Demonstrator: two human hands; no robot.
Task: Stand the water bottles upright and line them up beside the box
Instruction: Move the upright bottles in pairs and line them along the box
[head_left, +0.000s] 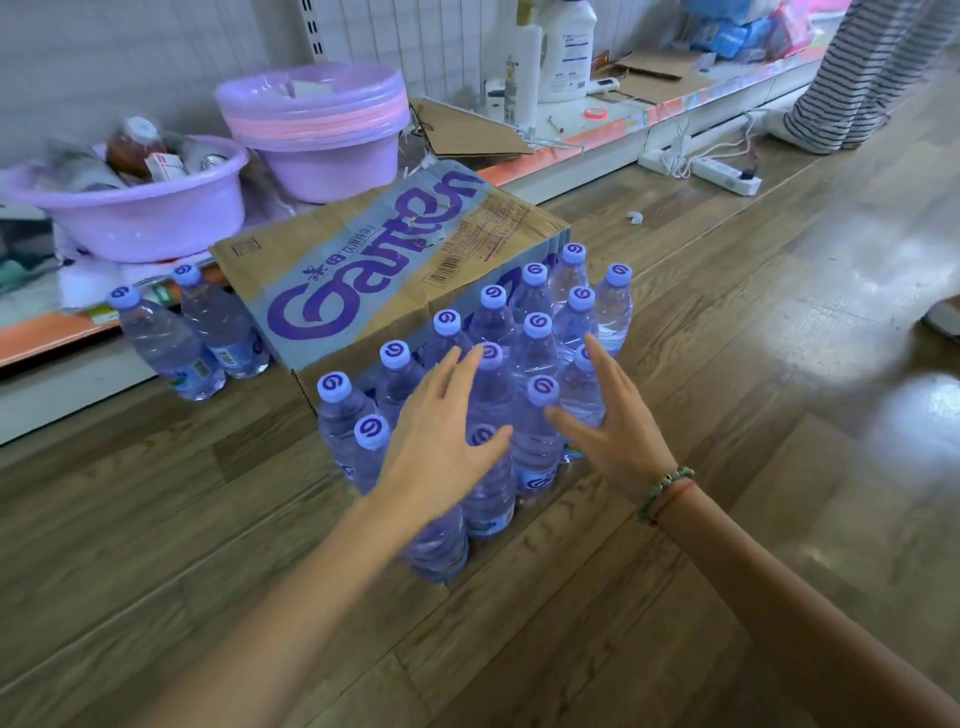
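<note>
Standing bottles: a cluster of water bottles (537, 332) stands upright on the wooden floor (675, 571), long axes vertical, purple caps pointing up, packed in rows just beside the cardboard box (374, 270) at its 4 o'clock side.
Row direction: the rows run along the box's side, from 7 o'clock toward 1 o'clock in the view.
Two more bottles: a pair of bottles (208, 338) stands upright at the box's 9 o'clock end, apart from the cluster.
Left hand: the left hand (441, 436) has its fingers straight and spread, lying over the near bottles' caps and shoulders.
Right hand: the right hand (613, 415) is likewise flat and spread, against the cluster's 3 o'clock side; neither hand grips anything.
Room: a low shelf (571, 140) at 12 o'clock carries purple basins (156, 208); a power strip (722, 174) lies at 2 o'clock.
</note>
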